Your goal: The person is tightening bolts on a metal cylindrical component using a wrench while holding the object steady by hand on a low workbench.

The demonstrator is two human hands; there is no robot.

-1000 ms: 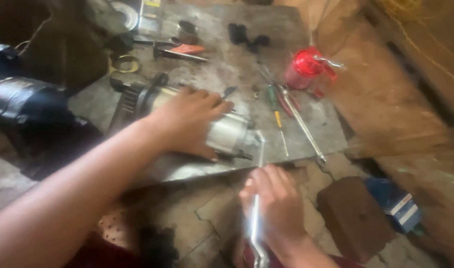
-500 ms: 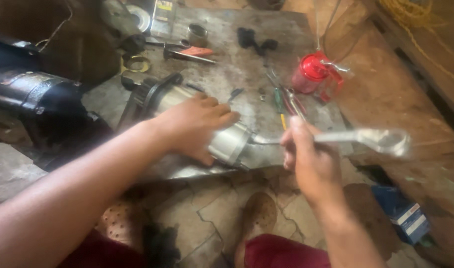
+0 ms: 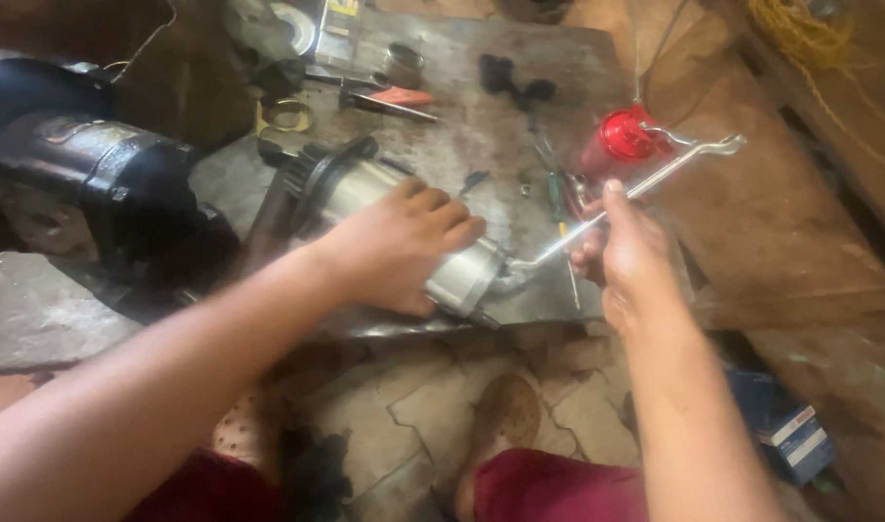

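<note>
Here, a cluttered metal sheet [image 3: 481, 145] tops stone floor [image 3: 404, 406].

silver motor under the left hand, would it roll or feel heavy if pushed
The silver motor is a cylinder lying on its side, so it would likely roll if the left hand let go. Its metal body suggests it is heavy for its size. The smooth casing may be slippery.

Left hand [image 3: 404, 246] hides the motor's [image 3: 365, 188] middle.
</note>
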